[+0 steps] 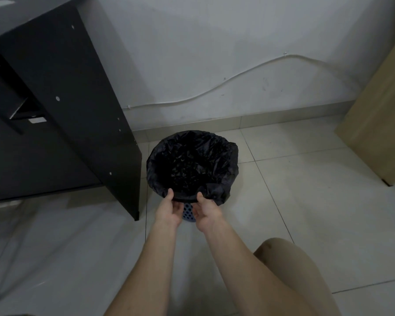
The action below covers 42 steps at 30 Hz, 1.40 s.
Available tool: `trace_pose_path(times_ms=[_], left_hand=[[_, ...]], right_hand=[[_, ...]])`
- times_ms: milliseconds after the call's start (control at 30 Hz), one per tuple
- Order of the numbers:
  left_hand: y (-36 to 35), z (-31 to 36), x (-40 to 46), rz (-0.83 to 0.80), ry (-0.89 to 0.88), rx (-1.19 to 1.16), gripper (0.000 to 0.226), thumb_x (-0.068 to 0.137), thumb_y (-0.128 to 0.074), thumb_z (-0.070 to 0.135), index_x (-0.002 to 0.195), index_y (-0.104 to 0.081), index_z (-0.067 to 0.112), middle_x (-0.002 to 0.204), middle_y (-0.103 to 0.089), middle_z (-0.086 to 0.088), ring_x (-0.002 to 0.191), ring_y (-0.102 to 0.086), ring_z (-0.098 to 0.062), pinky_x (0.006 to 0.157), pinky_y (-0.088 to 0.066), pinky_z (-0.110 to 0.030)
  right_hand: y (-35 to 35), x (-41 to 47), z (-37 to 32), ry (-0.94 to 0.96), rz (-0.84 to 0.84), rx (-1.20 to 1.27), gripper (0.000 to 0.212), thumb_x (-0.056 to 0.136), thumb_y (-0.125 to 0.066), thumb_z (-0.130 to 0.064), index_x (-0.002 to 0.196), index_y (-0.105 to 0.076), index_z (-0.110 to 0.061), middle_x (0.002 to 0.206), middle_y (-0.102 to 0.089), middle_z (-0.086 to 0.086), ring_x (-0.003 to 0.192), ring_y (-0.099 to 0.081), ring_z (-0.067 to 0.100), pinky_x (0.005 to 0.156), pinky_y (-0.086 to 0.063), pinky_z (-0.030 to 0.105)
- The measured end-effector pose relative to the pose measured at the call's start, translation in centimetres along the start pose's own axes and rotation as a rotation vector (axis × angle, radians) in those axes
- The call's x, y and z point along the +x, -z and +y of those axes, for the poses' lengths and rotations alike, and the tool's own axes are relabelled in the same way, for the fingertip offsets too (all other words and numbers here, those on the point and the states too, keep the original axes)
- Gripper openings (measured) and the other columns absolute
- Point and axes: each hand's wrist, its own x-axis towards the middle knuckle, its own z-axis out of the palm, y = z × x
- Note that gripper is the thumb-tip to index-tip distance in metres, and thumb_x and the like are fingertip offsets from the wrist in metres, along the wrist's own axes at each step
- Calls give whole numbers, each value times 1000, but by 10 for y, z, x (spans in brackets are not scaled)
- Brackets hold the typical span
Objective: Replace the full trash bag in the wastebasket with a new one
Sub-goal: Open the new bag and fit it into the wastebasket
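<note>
A black trash bag (192,163) lines a round wastebasket on the tiled floor, its edge folded over the rim all round. Only a small patch of the blue perforated wastebasket wall (188,213) shows, between my two hands. My left hand (170,209) grips the bag's folded edge at the near rim, thumb on top and fingers underneath. My right hand (206,213) grips the same near edge just to the right, thumb up on the rim. The bag's inside looks dark and crinkled; I cannot tell what it holds.
A black desk side panel (82,106) stands just left of the basket. A white cable (237,75) runs along the wall behind. A light wooden cabinet (379,115) stands at the right. My knee in beige shorts (290,265) is at the lower right.
</note>
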Motion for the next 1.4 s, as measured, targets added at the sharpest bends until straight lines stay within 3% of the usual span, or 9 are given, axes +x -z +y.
trace_pose_path(times_ms=[167, 300, 400, 533, 667, 733, 967, 1133, 1400], left_hand=[[6, -29, -5, -75, 65, 118, 51, 98, -62, 39, 128, -60, -2, 126, -65, -21, 119, -61, -36, 103, -48, -47], [2, -31, -1, 38, -50, 237, 38, 102, -57, 16, 133, -55, -6, 129, -62, -27, 102, -64, -34, 78, -56, -38], [0, -16, 5, 66, -49, 225, 35, 103, -53, 7, 136, -52, -5, 123, -63, -23, 95, -61, -28, 74, -54, -33], [6, 13, 6, 56, -14, 281, 24, 100, -55, 0, 124, -58, 1, 101, -66, -16, 88, -64, -26, 68, -54, -35], [15, 47, 11, 10, 25, 399, 24, 97, -57, -3, 120, -59, 2, 106, -68, -18, 95, -66, -28, 67, -56, -38], [17, 65, 18, 13, 5, 449, 30, 97, -58, -3, 126, -58, 0, 110, -68, -19, 96, -66, -28, 70, -55, -39], [14, 108, 44, 216, -299, 542, 68, 94, -65, 0, 153, -32, 7, 140, -53, -23, 116, -61, -33, 87, -54, -39], [32, 77, 31, 337, -403, 548, 45, 104, -48, 29, 142, -49, 6, 142, -53, -14, 121, -54, -30, 98, -43, -33], [54, -23, 5, 224, -247, 273, 33, 103, -46, 18, 133, -56, 12, 123, -57, -4, 113, -53, -21, 103, -42, -31]], right_hand=[[-6, 3, 11, -83, -78, 106, 38, 99, -61, -22, 131, -56, -1, 123, -66, 24, 112, -64, 38, 88, -55, 45], [9, -1, 1, -86, -54, -175, 34, 86, -78, -29, 109, -65, -7, 98, -74, 11, 89, -71, 25, 80, -53, 35], [33, -5, -18, -164, -52, -446, 61, 70, -86, -48, 116, -61, -16, 121, -64, 4, 116, -57, 24, 91, -43, 35], [51, -1, -60, 20, 120, -438, 65, 75, -73, -66, 115, -47, -22, 118, -53, 1, 105, -54, 26, 85, -45, 38], [31, 7, -78, 121, 90, -457, 44, 90, -67, -44, 122, -57, -16, 110, -66, 2, 91, -65, 21, 69, -44, 33], [23, 10, -69, 97, 76, -484, 26, 96, -63, -30, 117, -57, -15, 115, -69, 5, 86, -69, 22, 77, -46, 34], [-2, 2, -9, 32, -27, -348, 13, 99, -62, -23, 105, -54, -16, 95, -74, 4, 72, -74, 17, 59, -43, 29], [16, -2, 4, -43, -124, -389, 45, 87, -68, -49, 116, -63, -15, 106, -74, 5, 85, -75, 22, 77, -51, 37], [31, 30, 10, -136, 70, -182, 45, 100, -56, -37, 135, -54, -10, 126, -61, 9, 98, -63, 20, 80, -48, 36]])
